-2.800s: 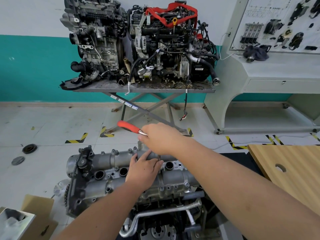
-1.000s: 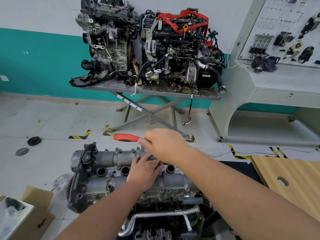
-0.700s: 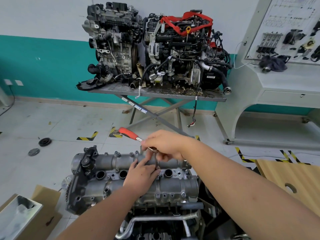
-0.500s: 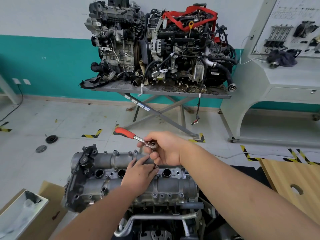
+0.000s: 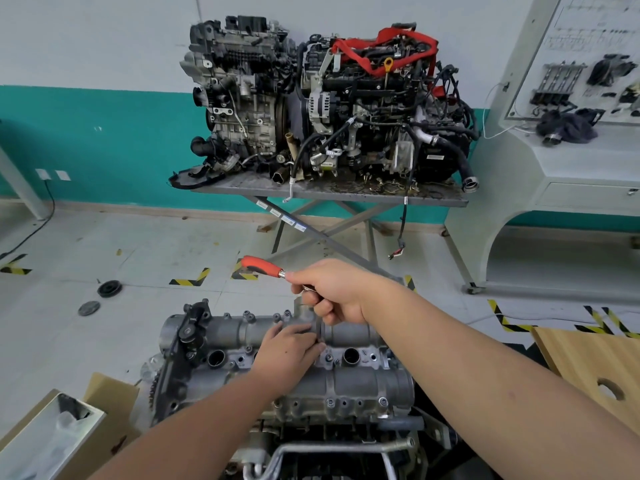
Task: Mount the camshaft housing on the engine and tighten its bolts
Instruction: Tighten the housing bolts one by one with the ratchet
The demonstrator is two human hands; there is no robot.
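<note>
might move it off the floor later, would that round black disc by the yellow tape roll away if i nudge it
Probably not: the black disc lies flat on the tiled floor, so a nudge should slide it. Tipped onto its round edge, it could well roll. It looks thick and solid, perhaps heavy for its size, though its material is unclear.

Automotive training workshop: two complete engines (image 5: 329, 109) on a scissor-leg steel table (image 5: 329, 195), a wall-side demonstration panel (image 5: 585, 64) (components mounted on it), hazard-striped tape (image 5: 188, 277) on the tiled floor.
</note>
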